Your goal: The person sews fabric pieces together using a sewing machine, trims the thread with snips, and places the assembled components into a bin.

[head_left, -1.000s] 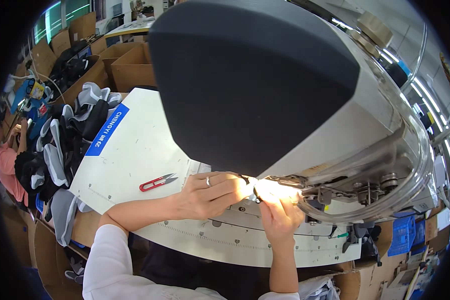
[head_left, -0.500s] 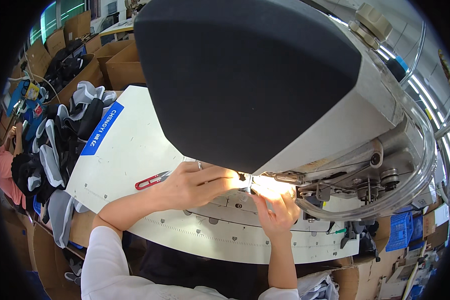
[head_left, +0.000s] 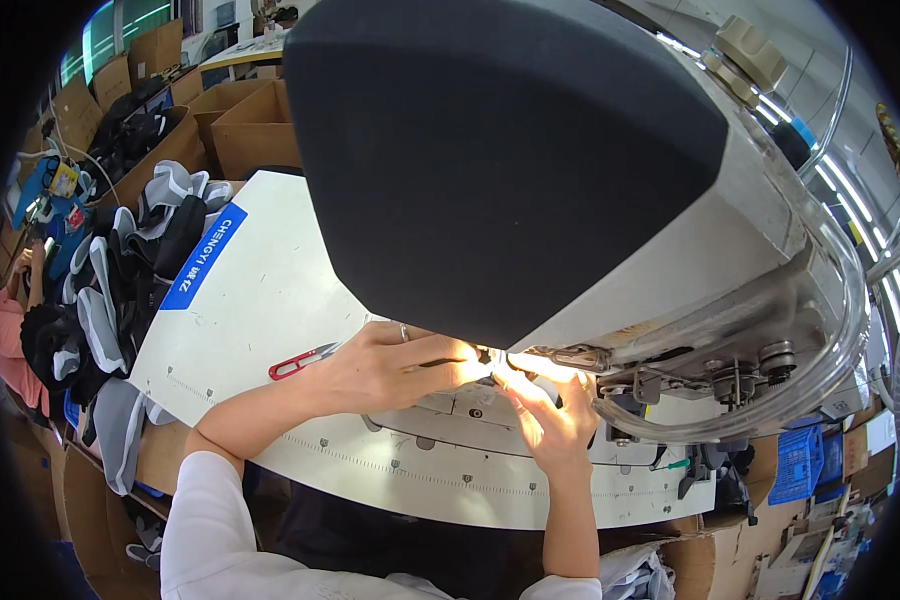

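Observation:
Under the machine head (head_left: 510,190), with its large black cover and metal arm, both my hands meet in bright lamp light. My left hand (head_left: 390,368), a ring on one finger, reaches in from the left with its fingers pinched together. My right hand (head_left: 558,415) comes up from below, thumb and fingers closed near the left fingertips. A small pale and dark bit shows between the fingertips, but glare hides what it is. Red-handled thread snips (head_left: 303,361) lie on the white worktable (head_left: 240,270) beside my left wrist.
Black and grey fabric pieces (head_left: 100,310) are heaped left of the table. Cardboard boxes (head_left: 255,125) stand behind. A clear tube (head_left: 840,350) curves around the machine's right side. A blue crate (head_left: 798,465) sits at right. Another person's pink sleeve (head_left: 15,350) shows far left.
My right hand has turned slightly, its thumb and fingertips rising closer to the left fingertips. My left hand stays nearly in place. The whole view has shifted a little.

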The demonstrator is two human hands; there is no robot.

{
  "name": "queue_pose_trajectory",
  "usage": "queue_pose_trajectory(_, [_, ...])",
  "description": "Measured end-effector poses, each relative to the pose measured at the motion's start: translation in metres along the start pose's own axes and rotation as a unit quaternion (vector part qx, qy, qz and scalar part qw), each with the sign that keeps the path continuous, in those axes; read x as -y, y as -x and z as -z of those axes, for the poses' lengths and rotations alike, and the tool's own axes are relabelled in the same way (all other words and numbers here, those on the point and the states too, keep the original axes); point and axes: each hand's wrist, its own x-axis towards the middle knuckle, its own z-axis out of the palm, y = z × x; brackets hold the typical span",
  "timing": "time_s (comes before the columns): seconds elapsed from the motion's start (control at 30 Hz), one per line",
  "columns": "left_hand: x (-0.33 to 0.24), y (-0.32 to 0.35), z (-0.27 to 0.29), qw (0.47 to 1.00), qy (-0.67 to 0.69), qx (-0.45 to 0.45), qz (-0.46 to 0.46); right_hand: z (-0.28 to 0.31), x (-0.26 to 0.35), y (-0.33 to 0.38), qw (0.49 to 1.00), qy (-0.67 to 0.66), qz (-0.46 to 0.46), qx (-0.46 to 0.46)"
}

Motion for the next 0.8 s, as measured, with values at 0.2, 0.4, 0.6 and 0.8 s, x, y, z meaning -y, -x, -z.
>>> queue_pose_trajectory(0.2, [0.011,0.001,-0.009,0.998,0.035,-0.04,0.02,-0.006,-0.005,-0.001,1.0,-0.015,-0.007,0.007])
queue_pose_trajectory(0.4, [0.009,0.001,-0.015,0.995,0.072,-0.05,0.037,-0.006,-0.007,0.002,0.993,-0.096,-0.06,-0.012])
queue_pose_trajectory(0.6, [0.013,0.003,-0.019,0.992,0.091,-0.038,0.076,0.003,0.002,0.02,0.981,-0.078,-0.173,0.047])
queue_pose_trajectory(0.8, [0.029,0.016,-0.027,0.994,-0.023,-0.034,0.105,0.008,0.043,-0.011,0.994,-0.005,-0.091,-0.059])
